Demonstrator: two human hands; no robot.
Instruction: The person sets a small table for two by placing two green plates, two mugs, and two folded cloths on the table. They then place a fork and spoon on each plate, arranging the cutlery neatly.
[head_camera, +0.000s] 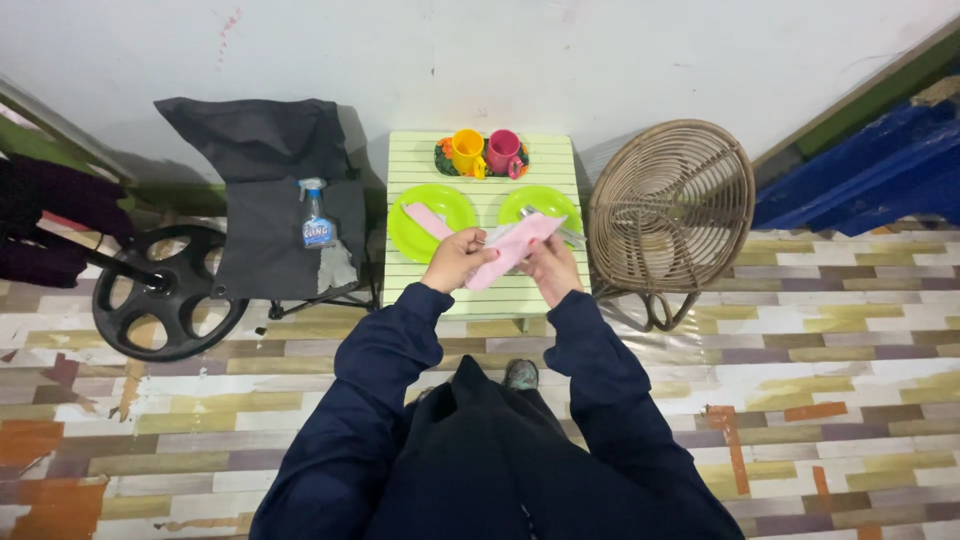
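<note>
Both my hands hold a pink cloth (518, 246) above a small pale-green slatted table (482, 290). My left hand (455, 261) grips its lower left end, my right hand (551, 262) grips its right side, and a metal utensil (566, 233) pokes out beside the cloth. Two lime-green plates lie on the table: the left plate (436, 205) carries another folded pink cloth (428, 219), the right plate (545, 203) is partly hidden by the cloth I hold. Behind them, a yellow mug (466, 151) and a pink mug (503, 151) stand on a small patterned tray (441, 158).
Left of the table is a dark folding chair (262, 190) with a spray bottle (316, 217) on its seat. A black wheel (163, 290) lies on the floor further left. A round wicker chair (668, 207) stands at the right. A white wall rises behind.
</note>
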